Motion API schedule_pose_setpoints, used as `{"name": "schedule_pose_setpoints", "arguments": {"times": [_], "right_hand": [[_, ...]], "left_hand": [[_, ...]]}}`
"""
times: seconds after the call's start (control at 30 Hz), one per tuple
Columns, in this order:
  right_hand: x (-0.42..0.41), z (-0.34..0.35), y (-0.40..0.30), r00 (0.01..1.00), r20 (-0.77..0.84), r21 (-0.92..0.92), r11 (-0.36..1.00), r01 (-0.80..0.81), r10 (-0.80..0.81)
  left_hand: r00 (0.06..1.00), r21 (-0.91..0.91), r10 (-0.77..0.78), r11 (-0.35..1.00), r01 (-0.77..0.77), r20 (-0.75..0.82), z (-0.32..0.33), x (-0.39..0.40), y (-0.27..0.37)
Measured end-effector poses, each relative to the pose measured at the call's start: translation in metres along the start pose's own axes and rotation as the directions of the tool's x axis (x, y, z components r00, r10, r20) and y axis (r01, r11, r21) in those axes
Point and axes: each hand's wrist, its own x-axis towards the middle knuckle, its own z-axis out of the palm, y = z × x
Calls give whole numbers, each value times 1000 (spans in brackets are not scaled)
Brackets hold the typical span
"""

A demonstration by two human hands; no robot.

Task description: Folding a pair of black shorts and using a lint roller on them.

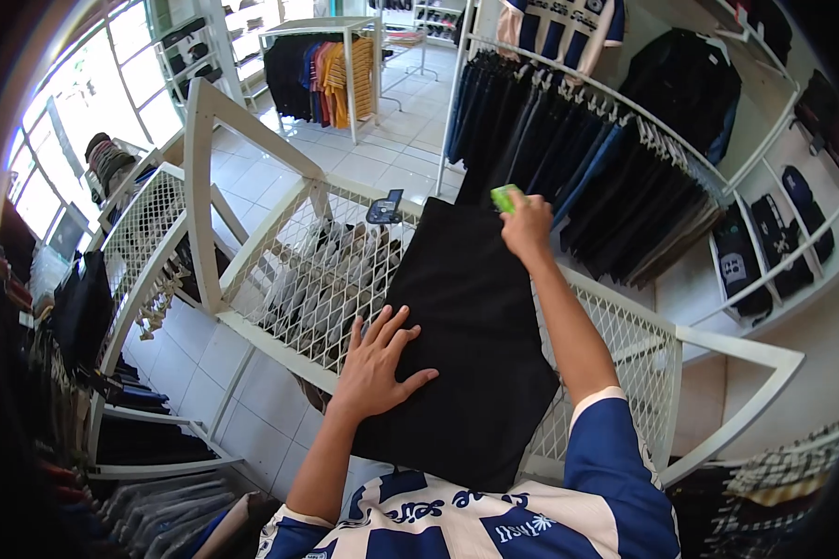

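Observation:
A black cloth garment point(472, 314), perhaps trousers, lies spread across the white wire-mesh top of a metal rack. My left hand point(384, 363) rests flat on its left side with fingers spread, holding nothing. Near the garment's far right corner, my right hand point(528, 220) grips a small green object point(507, 198); its exact kind cannot be told. A dark blue folded item point(385, 208), perhaps a small device or tag, sits on the mesh left of the garment's far end.
White mesh point(307, 286) with a raised frame surrounds the garment, with hangered clothes beneath it. Dark trousers hang from a rail point(601, 91) beyond my right hand. A rack of shirts point(349, 70) stands farther off on the tiled floor point(391, 157). Caps fill shelves at right.

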Motion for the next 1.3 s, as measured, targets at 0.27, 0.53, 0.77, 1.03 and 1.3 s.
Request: {"name": "schedule_pose_setpoints", "arguments": {"times": [0.27, 0.53, 0.77, 1.03, 1.3], "right_hand": [[-32, -19, -76, 879, 62, 504, 775, 382, -473], [-15, -15, -20, 993, -40, 305, 945, 118, -111], [-84, -31, -24, 930, 15, 439, 838, 325, -368], [-98, -83, -64, 925, 20, 519, 795, 314, -379], [-79, -61, 20, 999, -23, 158, 987, 28, -25]], "left_hand": [[998, 44, -11, 999, 14, -61, -4, -6, -3], [998, 44, -17, 999, 20, -58, 2, -3, 2], [998, 45, -10, 999, 13, -56, -4, 1, 2], [999, 50, -16, 999, 17, -31, -3, 0, -3], [998, 46, 27, 999, -25, -59, 1, 4, 2]]}}
